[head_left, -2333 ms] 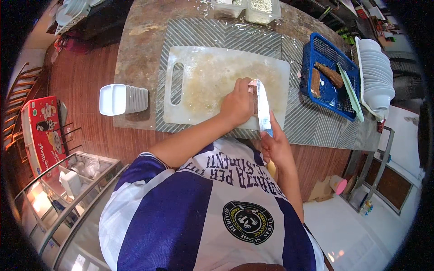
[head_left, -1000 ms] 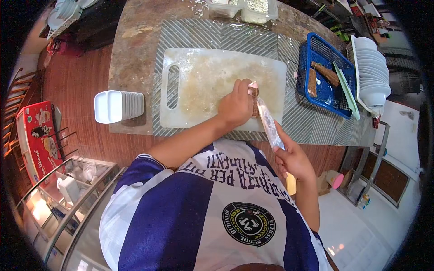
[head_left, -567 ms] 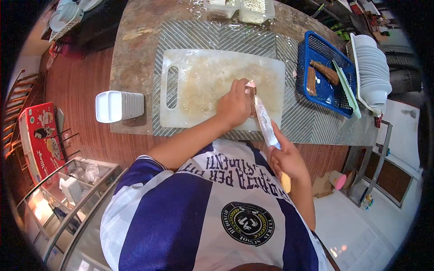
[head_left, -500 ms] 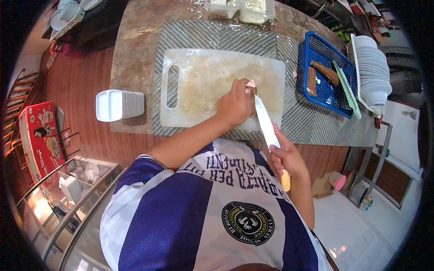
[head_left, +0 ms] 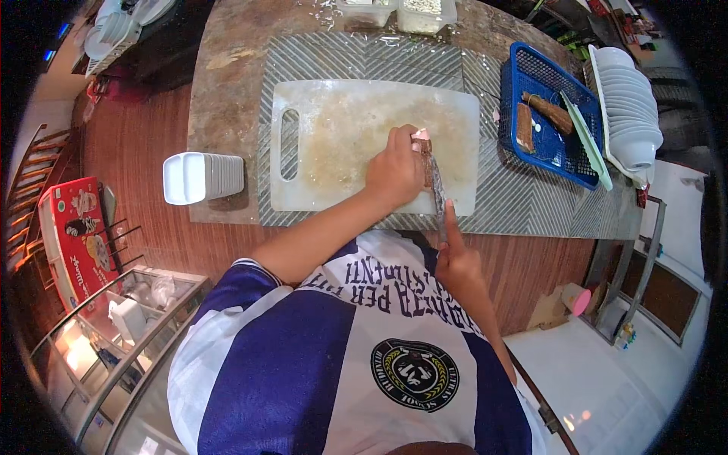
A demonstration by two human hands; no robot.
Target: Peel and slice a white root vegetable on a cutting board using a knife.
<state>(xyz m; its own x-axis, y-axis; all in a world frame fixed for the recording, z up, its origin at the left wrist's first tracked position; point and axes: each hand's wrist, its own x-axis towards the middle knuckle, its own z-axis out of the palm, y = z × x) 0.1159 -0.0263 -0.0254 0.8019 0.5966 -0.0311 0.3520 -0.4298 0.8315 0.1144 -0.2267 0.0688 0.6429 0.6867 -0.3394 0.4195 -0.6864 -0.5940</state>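
Observation:
My left hand (head_left: 394, 176) is closed round a brown-skinned root, apparently cassava (head_left: 427, 173), with a pink and white end at the top. It steadies the piece on the right half of a white cutting board (head_left: 341, 197). My right hand (head_left: 459, 264) grips a knife (head_left: 440, 203) near the board's front edge, forefinger stretched along the blade. The blade is nearly edge-on and lies along the root's right side; I cannot tell how deep it touches. My right hand hides the knife's handle.
At right, a blue plastic basket (head_left: 509, 95) holds brown root pieces (head_left: 551, 114) and a long pale green object (head_left: 586, 142). Beyond it are stacked white dishes (head_left: 626, 98). White containers (head_left: 205, 178) line the table's left edge. Tubs of pale bits (head_left: 426, 17) stand at the back.
My right hand has moved a little left and forefinger now stretches along the blade. The blade has turned from face-up to nearly edge-on beside the root. My left hand keeps its hold.

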